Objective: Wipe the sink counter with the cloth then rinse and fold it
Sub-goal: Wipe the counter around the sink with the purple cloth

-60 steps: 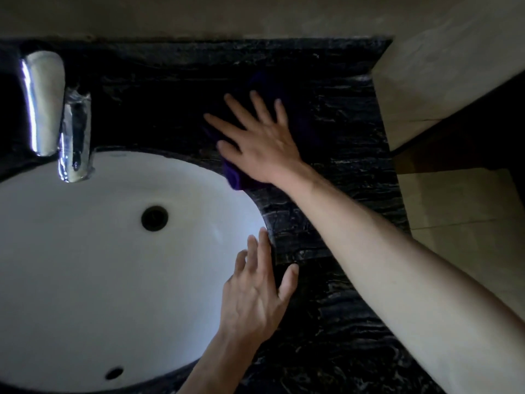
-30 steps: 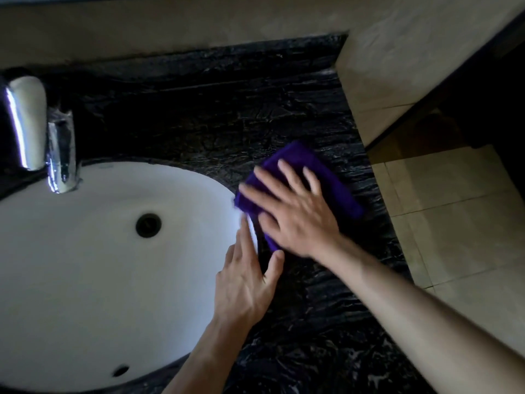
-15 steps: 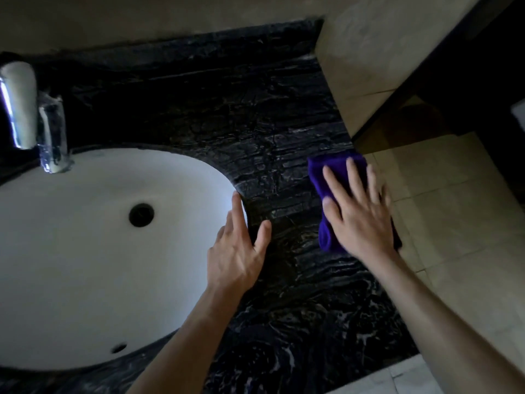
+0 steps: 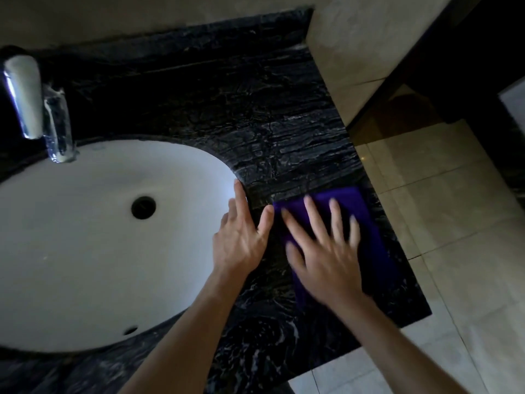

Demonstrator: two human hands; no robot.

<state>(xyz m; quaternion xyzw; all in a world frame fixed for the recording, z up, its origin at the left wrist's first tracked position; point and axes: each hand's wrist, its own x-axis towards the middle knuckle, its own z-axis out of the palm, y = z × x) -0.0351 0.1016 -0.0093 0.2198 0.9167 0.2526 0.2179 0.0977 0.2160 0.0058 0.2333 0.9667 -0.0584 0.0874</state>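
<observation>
A purple cloth [image 4: 360, 214] lies flat on the black marble counter [image 4: 255, 115], to the right of the white oval sink [image 4: 85, 237]. My right hand [image 4: 324, 251] presses down on the cloth with its fingers spread, blurred by motion. My left hand [image 4: 241, 237] rests flat on the sink's right rim, fingers apart and holding nothing, its thumb close to the cloth's left edge.
A chrome faucet [image 4: 37, 106] stands at the sink's back left. The counter ends at a right edge [image 4: 397, 237] and a front corner over a beige tiled floor [image 4: 454, 223]. A beige wall [image 4: 355, 38] rises at the back right.
My right hand has dragged the cloth from the back of the counter toward the front and right, then back left toward my left hand. My left hand stayed on the sink rim.
</observation>
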